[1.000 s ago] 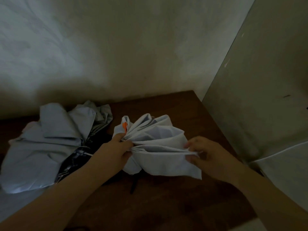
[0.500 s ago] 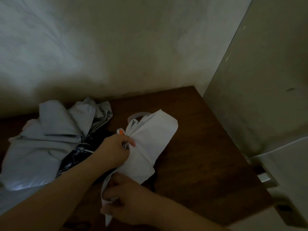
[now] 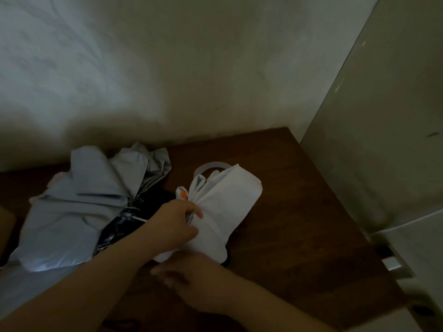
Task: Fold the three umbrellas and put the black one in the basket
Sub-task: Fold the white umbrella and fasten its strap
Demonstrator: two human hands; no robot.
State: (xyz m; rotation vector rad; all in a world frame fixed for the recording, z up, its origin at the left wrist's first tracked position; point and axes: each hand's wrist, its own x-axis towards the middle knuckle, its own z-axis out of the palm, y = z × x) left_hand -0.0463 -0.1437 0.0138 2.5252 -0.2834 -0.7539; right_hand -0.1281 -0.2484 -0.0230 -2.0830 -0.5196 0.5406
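Right hand (image 3: 191, 281) has dropped, blurred, grip unclear, below the white umbrella (image 3: 220, 209), which left hand (image 3: 175, 224) pinches, angling up-right.

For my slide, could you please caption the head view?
Left hand grips the white umbrella on the wooden table.

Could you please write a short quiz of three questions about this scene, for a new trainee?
1. True or false: the left hand grips the white umbrella near its orange tab.
2. Which lies left of the white umbrella? A) a red umbrella B) the crumpled grey umbrella C) a bucket
3. Fill in: the umbrellas lie on a dark ___ table.

Key: 1 true; 2 B; 3 wooden. The right hand is blurred, so its grip cannot be judged.
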